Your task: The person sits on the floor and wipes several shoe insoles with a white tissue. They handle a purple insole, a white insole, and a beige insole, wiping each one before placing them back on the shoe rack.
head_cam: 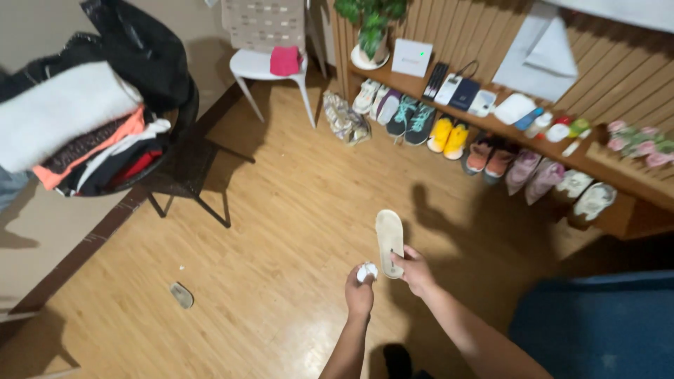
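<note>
Our right hand [415, 270] grips a pale sandal [390, 242] by its heel end, fingers wrapped round the edge, so the sole stands up and away from us with the toe farthest from the hand. Our left hand [359, 291] is closed on a small white wad [366, 271], cloth or tissue, we cannot tell which, held just beside the sandal's heel and nearly touching it.

We judge the sandal light and fairly stiff: it holds its shape though gripped at one end only. A foam or rubber sole like this should not be fragile, and its flat faces may be a little slick, so the narrow heel or the side edges look like the surest places to hold. The wad looks soft and crushable, easy to pinch anywhere.

Below both hands lies the wooden floor [281, 231]. Beyond the sandal's toe, well apart, a row of shoes [449, 137] runs under a low shelf [491, 119]. Far to the left of the left hand stands a chair [189, 175] piled with clothes [77, 133].
</note>
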